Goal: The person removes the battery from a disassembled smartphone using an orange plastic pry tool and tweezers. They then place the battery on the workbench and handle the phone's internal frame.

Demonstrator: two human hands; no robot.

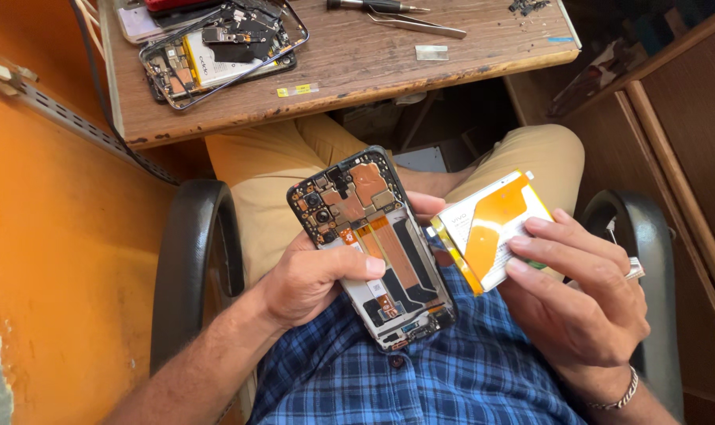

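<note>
Your left hand (310,279) grips the opened phone (371,244) over your lap, thumb across its empty bay, steadying it. Your right hand (582,295) has its fingers (542,250) closed on the battery (491,228), lifted just beside it. Tweezers (416,24) lie near the desk's (357,86) far edge.

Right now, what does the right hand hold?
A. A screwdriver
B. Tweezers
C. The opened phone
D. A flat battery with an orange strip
D: the right hand grips a flat white battery with an orange strip, lifted beside the opened phone that the left hand holds; the tweezers and screwdriver lie on the table.
</note>
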